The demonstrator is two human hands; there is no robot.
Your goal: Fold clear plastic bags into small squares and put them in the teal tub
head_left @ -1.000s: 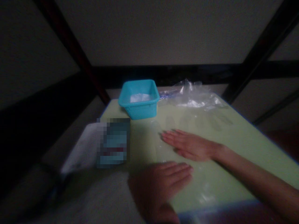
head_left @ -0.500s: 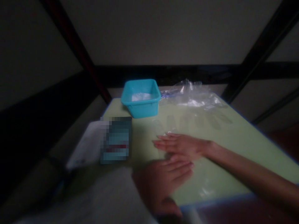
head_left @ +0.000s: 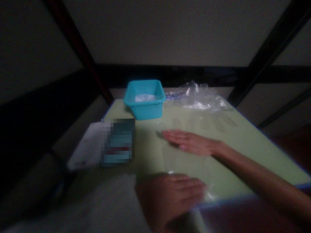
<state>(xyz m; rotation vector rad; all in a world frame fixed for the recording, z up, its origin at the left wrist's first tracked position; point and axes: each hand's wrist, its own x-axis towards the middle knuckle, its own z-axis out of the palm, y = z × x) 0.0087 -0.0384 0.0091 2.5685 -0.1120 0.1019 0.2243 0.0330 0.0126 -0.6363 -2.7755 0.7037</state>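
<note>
The bare right hand and bare left hand, overlapping in view a half-second ago, now stand apart, exposing more clear, apparently flat plastic film between them on the pale-green, blue-edged table. Both hands' fingers extend side by side, gripping nothing visible.

Tub at 12 o'clock is showing plain turquoise. Table is showing pale yellow-green, blue edging. Bag at 1 o'clock and film are showing clear, glinting white.
</note>
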